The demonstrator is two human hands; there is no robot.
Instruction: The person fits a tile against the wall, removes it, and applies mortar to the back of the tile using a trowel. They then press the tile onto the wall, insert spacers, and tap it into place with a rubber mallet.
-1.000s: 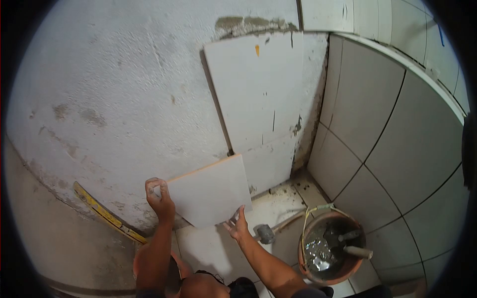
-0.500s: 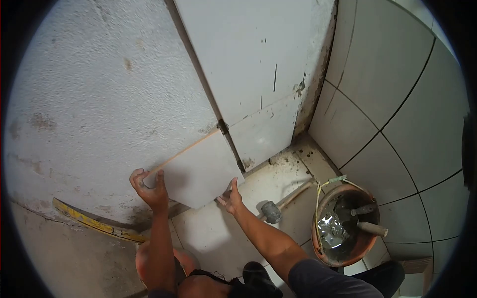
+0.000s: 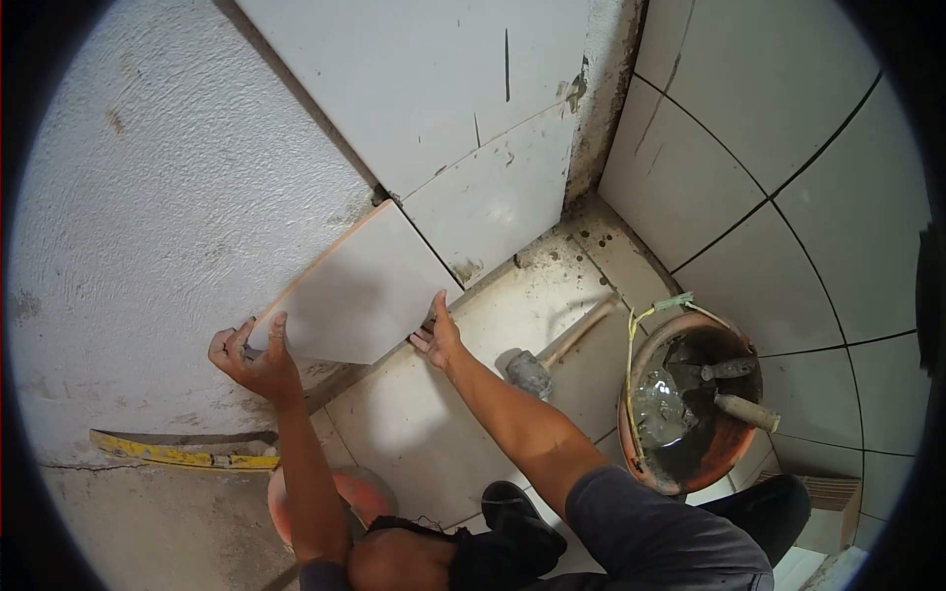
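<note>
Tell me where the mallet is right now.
In the head view, the mallet lies on the floor tiles, right of centre, between the person's right forearm and the bucket.

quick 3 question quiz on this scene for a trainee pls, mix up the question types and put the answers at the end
1. True or false: the left hand holds the tile by one end.
2. Which is nearer the mallet? a) the left hand b) the right hand
3. Fill in: the mallet lies on the ____, left of the bucket in the view.

Key: 1. true; 2. b; 3. floor
</note>
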